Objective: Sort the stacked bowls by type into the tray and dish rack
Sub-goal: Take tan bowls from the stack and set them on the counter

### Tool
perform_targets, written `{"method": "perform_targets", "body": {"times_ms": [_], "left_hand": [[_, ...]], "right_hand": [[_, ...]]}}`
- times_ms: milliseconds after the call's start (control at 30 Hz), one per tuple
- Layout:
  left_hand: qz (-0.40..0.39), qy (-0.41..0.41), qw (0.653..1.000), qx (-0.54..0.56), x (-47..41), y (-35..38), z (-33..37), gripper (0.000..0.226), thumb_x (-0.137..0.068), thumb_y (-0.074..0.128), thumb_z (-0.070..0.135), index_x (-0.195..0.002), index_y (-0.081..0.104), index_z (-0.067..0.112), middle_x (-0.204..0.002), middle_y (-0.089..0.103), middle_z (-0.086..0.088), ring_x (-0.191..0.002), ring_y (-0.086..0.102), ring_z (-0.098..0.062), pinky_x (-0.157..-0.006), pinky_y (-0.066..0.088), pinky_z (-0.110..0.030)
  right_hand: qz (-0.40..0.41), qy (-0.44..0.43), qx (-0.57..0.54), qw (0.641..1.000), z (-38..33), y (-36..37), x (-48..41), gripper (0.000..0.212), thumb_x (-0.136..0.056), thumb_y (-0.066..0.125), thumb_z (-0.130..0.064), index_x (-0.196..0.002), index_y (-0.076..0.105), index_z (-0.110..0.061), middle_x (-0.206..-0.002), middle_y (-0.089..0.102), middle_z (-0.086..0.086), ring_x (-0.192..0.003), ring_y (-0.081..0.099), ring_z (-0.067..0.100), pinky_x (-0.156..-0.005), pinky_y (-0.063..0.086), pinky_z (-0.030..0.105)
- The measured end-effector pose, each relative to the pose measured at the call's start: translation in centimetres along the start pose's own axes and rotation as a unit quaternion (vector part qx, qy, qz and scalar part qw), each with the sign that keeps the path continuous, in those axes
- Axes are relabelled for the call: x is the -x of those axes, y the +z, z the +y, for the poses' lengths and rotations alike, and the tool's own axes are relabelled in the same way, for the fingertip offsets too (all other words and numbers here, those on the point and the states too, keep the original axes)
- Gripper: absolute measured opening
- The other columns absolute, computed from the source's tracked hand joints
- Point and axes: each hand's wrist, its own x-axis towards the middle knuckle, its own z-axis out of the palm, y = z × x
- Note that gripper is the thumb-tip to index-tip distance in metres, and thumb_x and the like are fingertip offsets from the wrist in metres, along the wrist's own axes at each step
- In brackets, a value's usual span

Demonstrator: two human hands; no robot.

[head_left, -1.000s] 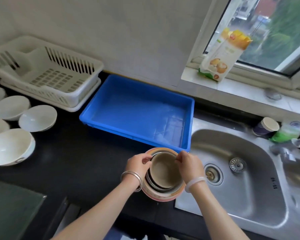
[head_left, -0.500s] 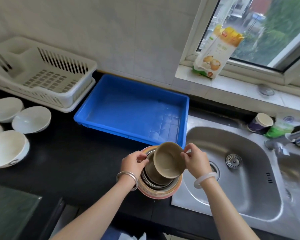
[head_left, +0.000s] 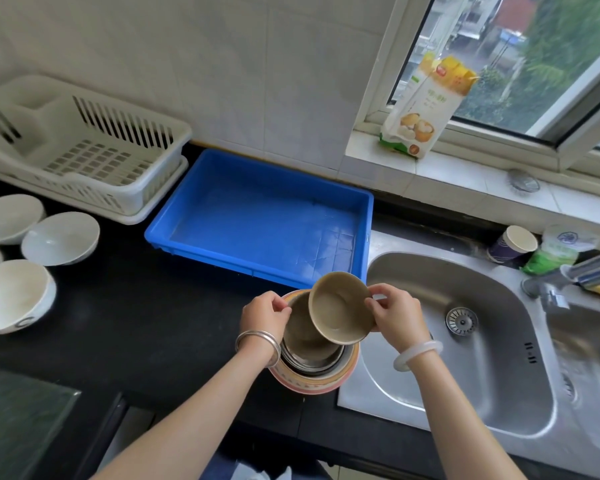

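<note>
Tan bowl (head_left: 340, 308) was held tilted above the stack of bowls (head_left: 312, 384) beside the sink (head_left: 471, 382), its rim pinched by the right hand (head_left: 394, 315); the left hand (head_left: 264, 311) gripped the stack's rim, the blue tray (head_left: 257, 233) just behind.

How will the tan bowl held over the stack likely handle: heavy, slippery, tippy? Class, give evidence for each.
Probably light: the right hand pinches only the rim of the tan bowl and holds it tilted. Likely stiff, since it keeps its round shape under that pinch. It may cling when nested: the left hand grips the stack.
</note>
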Motion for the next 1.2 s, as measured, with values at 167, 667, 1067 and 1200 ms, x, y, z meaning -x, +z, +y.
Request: {"method": "perform_targets", "body": {"times_ms": [167,667,1067,1200], "left_hand": [[0.004,-0.018,0.998,0.057,-0.8,-2.0,-0.1,0.01,-0.084,0.063,0.017,-0.074,0.059,0.019,-0.075,0.064,0.003,-0.072,0.062,-0.013,-0.063,0.051,-0.024],[0.192,-0.179,0.932,0.248,-3.1,-16.6,-11.7,0.014,-0.082,0.065,0.006,-0.07,0.06,0.013,-0.081,0.067,-0.013,-0.07,0.065,-0.019,-0.061,0.055,-0.027],[0.279,-0.297,0.854,0.323,-3.5,-21.3,-22.1,0.004,-0.082,0.065,0.004,-0.078,0.062,0.005,-0.084,0.062,-0.014,-0.074,0.062,-0.026,-0.075,0.057,-0.038],[0.283,-0.311,0.841,0.341,-4.0,-21.6,-23.5,0.005,-0.082,0.063,0.002,-0.079,0.06,0.003,-0.083,0.061,-0.014,-0.075,0.061,-0.028,-0.072,0.056,-0.036]], "right_hand": [[0.009,-0.016,-0.029,0.999,-2.5,-0.3,-0.2,0.011,-0.087,0.058,-0.008,-0.092,0.068,-0.01,-0.073,0.069,0.007,-0.057,0.068,0.016,-0.052,0.059,0.024],[-0.116,-0.071,-0.064,0.989,-14.5,13.5,-4.4,0.005,-0.086,0.057,-0.009,-0.088,0.061,-0.012,-0.085,0.066,0.011,-0.046,0.064,0.009,-0.042,0.053,0.018],[-0.199,-0.037,-0.027,0.979,-22.3,29.9,-5.4,0.026,-0.092,0.045,-0.011,-0.114,0.059,-0.011,-0.096,0.062,0.009,-0.058,0.065,0.018,-0.074,0.06,0.039],[-0.209,0.002,-0.016,0.978,-23.0,32.3,-5.7,0.028,-0.091,0.045,-0.007,-0.116,0.058,-0.01,-0.093,0.056,0.007,-0.06,0.063,0.02,-0.078,0.059,0.041]]}}
